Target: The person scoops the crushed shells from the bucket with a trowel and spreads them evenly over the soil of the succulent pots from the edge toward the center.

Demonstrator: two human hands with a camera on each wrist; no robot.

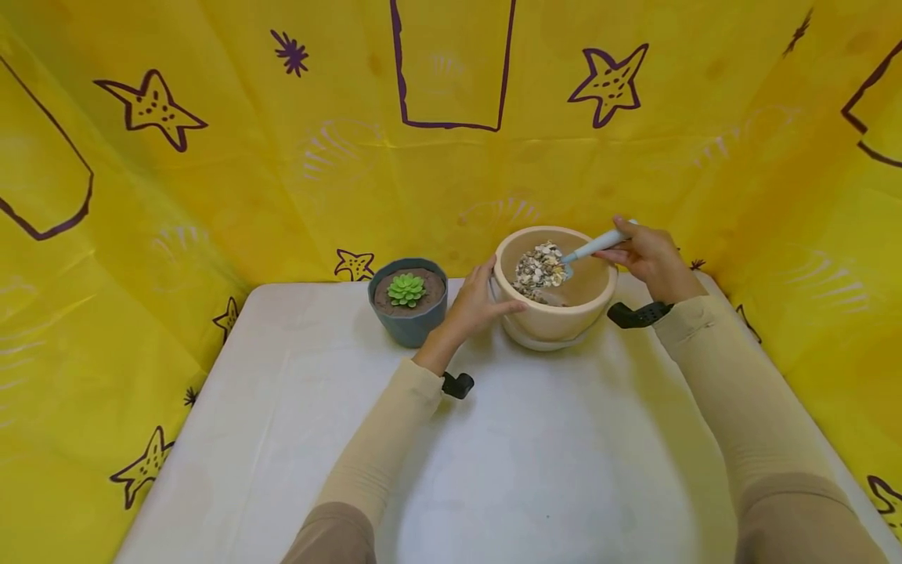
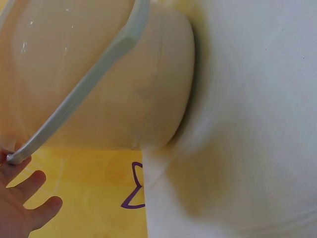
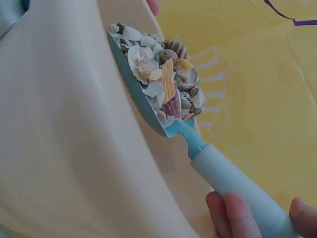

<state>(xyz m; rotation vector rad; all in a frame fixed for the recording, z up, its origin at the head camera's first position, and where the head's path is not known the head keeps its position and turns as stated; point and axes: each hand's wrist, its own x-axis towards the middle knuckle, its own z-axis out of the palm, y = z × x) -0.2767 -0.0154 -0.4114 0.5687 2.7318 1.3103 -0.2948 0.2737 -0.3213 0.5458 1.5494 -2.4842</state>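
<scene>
A cream bucket [image 1: 557, 317] stands upright at the back of the table, its pale handle [image 2: 81, 96] hanging down its side. My left hand [image 1: 479, 301] rests against the bucket's left rim, fingers spread and thumb along the front; one finger lies at the handle's pivot in the left wrist view. In my right hand [image 1: 648, 254] I grip a light blue hand trowel [image 3: 237, 191] by its handle. The trowel's scoop is heaped with small seashells [image 3: 163, 74] and sits tilted over the bucket's opening. More shells show below it inside the bucket.
A blue-grey pot [image 1: 409, 325] with a green succulent [image 1: 406, 290] in brown soil stands just left of the bucket, close to my left forearm. The white tabletop [image 1: 535, 462] reaches toward me. Yellow patterned cloth [image 1: 451, 172] hangs behind and on both sides.
</scene>
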